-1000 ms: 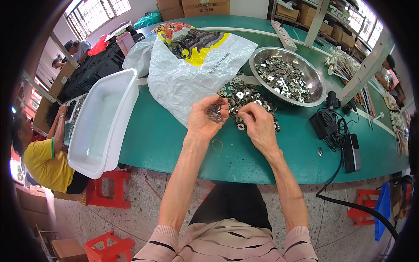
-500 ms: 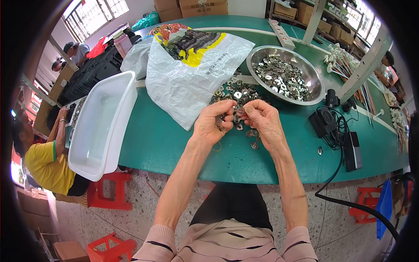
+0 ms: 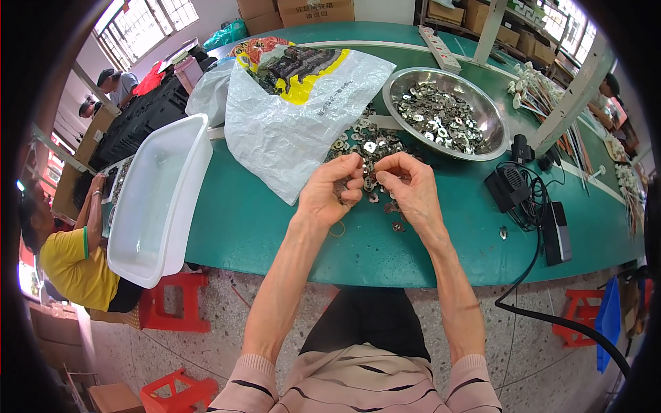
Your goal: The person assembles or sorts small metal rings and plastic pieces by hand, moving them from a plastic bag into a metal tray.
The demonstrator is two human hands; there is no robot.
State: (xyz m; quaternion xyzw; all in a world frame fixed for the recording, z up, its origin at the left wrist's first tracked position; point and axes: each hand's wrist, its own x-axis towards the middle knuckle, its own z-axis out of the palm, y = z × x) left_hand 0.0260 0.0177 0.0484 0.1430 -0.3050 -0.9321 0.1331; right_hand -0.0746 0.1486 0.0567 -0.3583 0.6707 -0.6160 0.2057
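Note:
Over the green table my left hand (image 3: 329,189) is closed, thumb against the curled index finger, with small metal pieces (image 3: 339,187) showing in the palm. Just right of it, my right hand (image 3: 414,194) has thumb and index finger bent toward each other; what they hold, if anything, is too small to make out. A loose pile of small flat metal parts (image 3: 370,146) lies behind and beneath both hands, partly hidden by them. Beyond my right hand stands a steel bowl (image 3: 497,127) heaped with similar shiny parts.
A white printed sack (image 3: 265,141) lies behind my left hand, and a white plastic tub (image 3: 187,199) stands farther left. A black adapter (image 3: 555,234) and cables lie at right. A power strip (image 3: 441,51) is at the back. A person in yellow (image 3: 72,265) works at far left.
My hands have drawn slightly apart at the fingertips. The metal piece seen between them at my right fingertips no longer shows. The whole view has shifted a little.

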